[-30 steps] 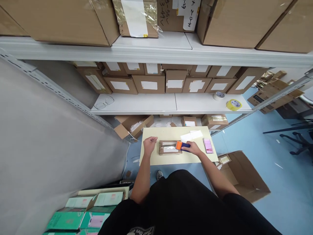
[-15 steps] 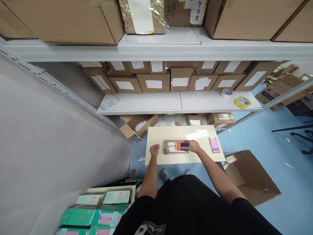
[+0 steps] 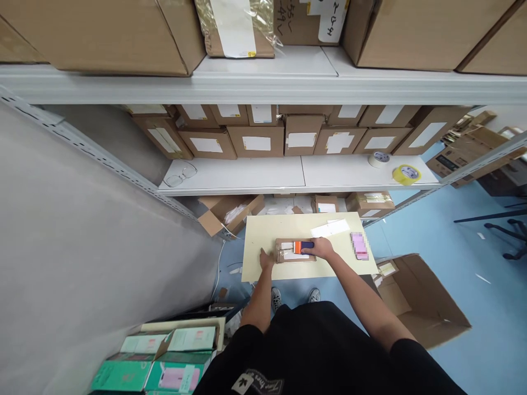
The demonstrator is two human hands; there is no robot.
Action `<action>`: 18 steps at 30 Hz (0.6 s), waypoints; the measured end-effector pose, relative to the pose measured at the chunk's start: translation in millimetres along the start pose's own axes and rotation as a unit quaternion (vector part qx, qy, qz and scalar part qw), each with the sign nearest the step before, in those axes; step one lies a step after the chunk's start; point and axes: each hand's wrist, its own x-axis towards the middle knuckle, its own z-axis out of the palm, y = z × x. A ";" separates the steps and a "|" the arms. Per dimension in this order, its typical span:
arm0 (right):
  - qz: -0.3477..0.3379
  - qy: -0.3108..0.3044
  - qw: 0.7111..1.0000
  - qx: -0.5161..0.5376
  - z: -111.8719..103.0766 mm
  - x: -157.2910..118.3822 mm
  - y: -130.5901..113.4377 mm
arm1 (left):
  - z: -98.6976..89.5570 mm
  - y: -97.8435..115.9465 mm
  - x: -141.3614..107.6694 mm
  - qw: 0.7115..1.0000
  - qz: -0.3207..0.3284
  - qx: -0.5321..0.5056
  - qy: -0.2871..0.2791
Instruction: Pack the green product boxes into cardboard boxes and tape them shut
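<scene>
A small flat cardboard box (image 3: 280, 258) with a white label and shiny clear tape lies on the pale yellow board (image 3: 257, 227). My right hand (image 3: 321, 248) is closed around the dark blue handle of a hand tool with an orange head (image 3: 298, 248), whose exact kind I cannot make out. The tool's head rests over the top of the box. My left hand (image 3: 267, 259) is at the box's left end, thumb and fingers apart, close against it. Whether tape lies under its fingers cannot be seen.
White paper slips (image 3: 330, 227) and a pink item (image 3: 359, 246) lie on the board. An open carton (image 3: 428, 307) stands at right. On the shelf (image 3: 255, 173) are eyeglasses (image 3: 181, 174), white tape (image 3: 379, 159) and yellow tape (image 3: 407, 174). Green boxes (image 3: 123, 376) sit lower left.
My left hand has moved right and slightly down to the box's end; its pinched fingers have spread. The clear strip stretched between it and the box no longer shows. The tool stays over the box.
</scene>
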 end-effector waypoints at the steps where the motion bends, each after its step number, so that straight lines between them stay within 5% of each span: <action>1: -0.003 -0.003 1.000 0.000 -0.6 1.2 -0.2 | -7.2 -0.3 -2.4 1.000 0.006 0.003 0.008; 3: -0.004 -0.010 1.000 -0.005 -1.5 4.2 -1.6 | -21.8 3.0 -6.7 0.997 0.072 0.012 -0.001; 7: 0.007 -0.026 0.999 -0.026 -2.4 10.6 -10.7 | -39.6 27.1 -11.0 0.949 0.252 0.129 -0.137; 12: 0.014 -0.036 0.998 -0.042 -5.1 17.6 -22.3 | -39.9 51.1 -8.2 0.938 0.236 0.188 -0.169; 18: 0.013 -0.052 0.998 -0.027 -18.2 20.7 -8.7 | -39.2 42.0 -5.8 0.947 0.245 0.126 -0.166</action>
